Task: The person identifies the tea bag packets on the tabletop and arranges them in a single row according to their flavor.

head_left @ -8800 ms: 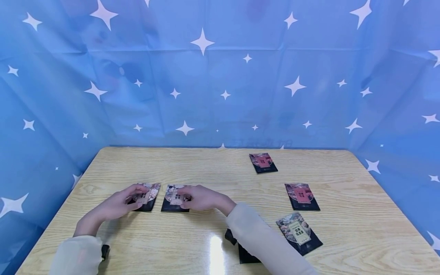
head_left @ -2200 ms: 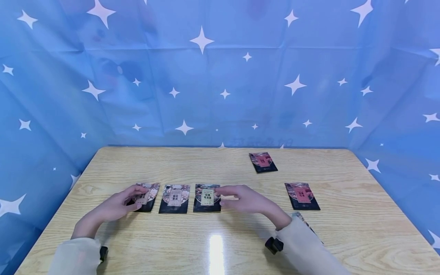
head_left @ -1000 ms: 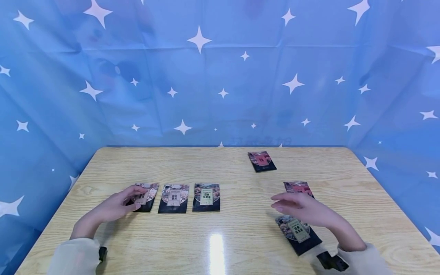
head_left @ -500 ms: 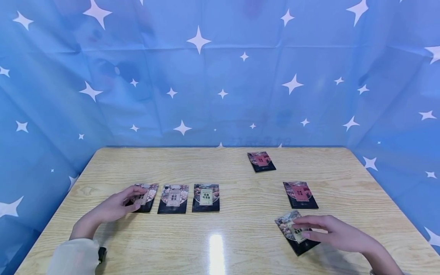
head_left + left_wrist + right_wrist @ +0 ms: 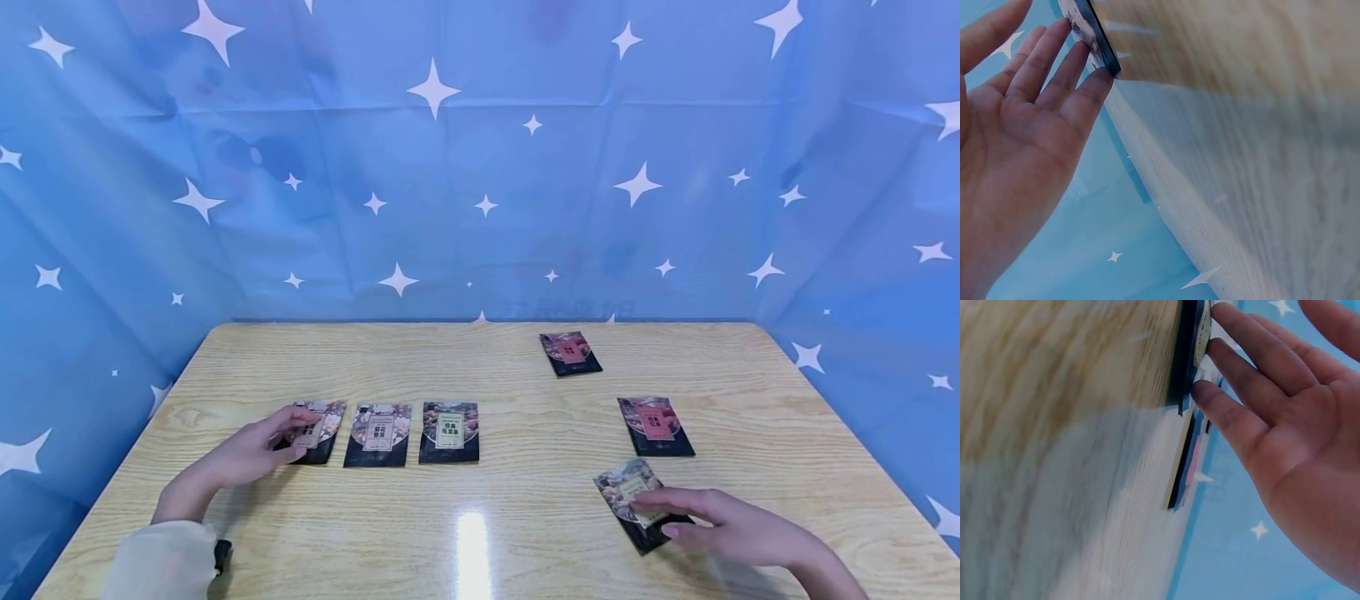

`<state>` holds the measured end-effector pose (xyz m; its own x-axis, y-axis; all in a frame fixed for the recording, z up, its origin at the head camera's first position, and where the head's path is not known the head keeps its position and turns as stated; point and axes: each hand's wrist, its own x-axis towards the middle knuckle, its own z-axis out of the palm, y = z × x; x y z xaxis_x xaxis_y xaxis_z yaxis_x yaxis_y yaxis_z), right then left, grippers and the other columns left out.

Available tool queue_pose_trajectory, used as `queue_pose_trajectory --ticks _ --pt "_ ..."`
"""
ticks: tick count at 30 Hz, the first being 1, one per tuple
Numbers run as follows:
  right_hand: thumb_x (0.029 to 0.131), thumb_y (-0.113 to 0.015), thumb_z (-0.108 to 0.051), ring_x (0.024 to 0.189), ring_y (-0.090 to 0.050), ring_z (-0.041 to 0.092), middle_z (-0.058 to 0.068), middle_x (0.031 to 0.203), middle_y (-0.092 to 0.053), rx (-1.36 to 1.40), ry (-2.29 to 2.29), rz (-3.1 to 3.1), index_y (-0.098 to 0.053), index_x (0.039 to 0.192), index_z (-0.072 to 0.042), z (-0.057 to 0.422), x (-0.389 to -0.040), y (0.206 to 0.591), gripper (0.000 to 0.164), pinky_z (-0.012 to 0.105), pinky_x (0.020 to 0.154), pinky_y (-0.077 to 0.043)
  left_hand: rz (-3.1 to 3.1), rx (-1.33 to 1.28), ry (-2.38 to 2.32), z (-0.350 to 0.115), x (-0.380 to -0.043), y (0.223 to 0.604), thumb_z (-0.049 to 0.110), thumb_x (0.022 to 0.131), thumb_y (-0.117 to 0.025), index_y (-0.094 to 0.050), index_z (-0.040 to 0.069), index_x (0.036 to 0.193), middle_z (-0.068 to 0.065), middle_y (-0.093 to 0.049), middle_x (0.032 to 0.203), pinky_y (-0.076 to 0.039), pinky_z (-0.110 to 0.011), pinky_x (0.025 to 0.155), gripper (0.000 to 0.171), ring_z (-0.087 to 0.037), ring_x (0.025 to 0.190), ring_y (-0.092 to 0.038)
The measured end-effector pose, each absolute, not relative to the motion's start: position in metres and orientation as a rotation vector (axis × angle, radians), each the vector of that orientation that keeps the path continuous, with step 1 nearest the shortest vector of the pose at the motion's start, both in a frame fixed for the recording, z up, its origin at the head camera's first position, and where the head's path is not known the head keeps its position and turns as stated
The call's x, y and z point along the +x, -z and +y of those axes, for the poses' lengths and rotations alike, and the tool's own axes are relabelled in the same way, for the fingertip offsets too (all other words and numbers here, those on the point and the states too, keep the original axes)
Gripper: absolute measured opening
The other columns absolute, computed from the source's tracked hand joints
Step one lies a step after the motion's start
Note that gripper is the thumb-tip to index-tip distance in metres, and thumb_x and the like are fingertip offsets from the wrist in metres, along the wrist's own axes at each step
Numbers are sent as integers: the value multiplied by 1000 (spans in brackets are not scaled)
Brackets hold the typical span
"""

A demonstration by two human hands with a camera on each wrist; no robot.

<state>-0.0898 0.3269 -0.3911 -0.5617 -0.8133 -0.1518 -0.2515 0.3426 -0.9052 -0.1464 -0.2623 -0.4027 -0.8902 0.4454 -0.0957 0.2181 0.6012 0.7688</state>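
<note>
Both sides of the table (image 5: pixel 525 500) are busy! Lower left, the left hand (image 5: pixel 253 452) touches the leftmost packet (image 5: pixel 324 432), fingers extended and slightly parted; lower right, the right hand (image 5: pixel 731 527) touches the skewed packet (image 5: pixel 624 497), fingers extended, thumb apart. Left of centre, a pink-labelled packet (image 5: pixel 378 435) sits beside a green-labelled packet (image 5: pixel 449 432); right of centre, the upper red packet (image 5: pixel 571 354) and lower red packet (image 5: pixel 656 427) lie flat.

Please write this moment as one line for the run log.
Left grip: touching leftmost packet | Right grip: touching slanted nearest packet | Row: three packets | Also outside row: two red-label packets
</note>
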Motion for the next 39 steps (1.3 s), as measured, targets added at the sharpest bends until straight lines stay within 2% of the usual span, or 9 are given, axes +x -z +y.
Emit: queue_pose_trajectory --ticks 5,9,15,20,23,29,39 --pt "99 -36 -3 124 -30 -5 18 138 -39 -915 1164 2050 -37 137 2 317 -94 389 39 19 91 -41 2551 541 -1172 -263 -147 403 12 93 -53 -43 2 128 -26 -41 131 -32 -61 94 38 -47 121 -35" --pt "99 -40 -9 124 -31 -3 24 134 -41 -942 1096 2162 -41 135 0 304 -101 388 38 21 91 -42 2557 542 -1165 -263 -147 403 12 93 -53 -43 2 128 -26 -41 131 -33 -60 93 38 -47 121 -35" --pt "99 -40 -13 122 -42 13 25 135 -39 -943 1061 2188 -36 137 2 282 -116 388 41 26 89 -44 2560 561 -1166 -263 -146 403 10 93 -53 -42 1 128 -27 -41 130 -33 -60 94 38 -48 120 -36" --pt "99 -40 -18 124 -38 31 22 139 -34 -885 1024 2188 -34 139 -1 264 -128 387 44 30 92 -43 2557 559 -1168 -262 -147 403 8 93 -52 -42 1 128 -27 -41 131 -33 -60 93 37 -48 120 -36" --pt "99 -41 -20 125 -35 36 19 140 -34 -862 987 2203 -33 140 -2 252 -135 387 45 37 95 -41 2560 552 -1164 -263 -147 403 8 92 -53 -43 2 128 -27 -41 131 -33 -60 93 37 -48 120 -36" --pt "99 -42 -21 126 -35 36 16 141 -36 -870 937 2235 -31 141 -1 230 -145 388 48 50 96 -36 2561 543 -1167 -263 -147 403 8 92 -53 -43 3 128 -26 -42 131 -32 -60 94 37 -47 121 -36" --pt "98 -45 -23 127 -36 33 17 140 -37 -886 951 2227 -30 140 1 197 -161 389 51 51 98 -34 2557 535 -1151 -262 -147 402 10 93 -53 -43 4 129 -25 -42 131 -32 -60 93 38 -47 121 -36"
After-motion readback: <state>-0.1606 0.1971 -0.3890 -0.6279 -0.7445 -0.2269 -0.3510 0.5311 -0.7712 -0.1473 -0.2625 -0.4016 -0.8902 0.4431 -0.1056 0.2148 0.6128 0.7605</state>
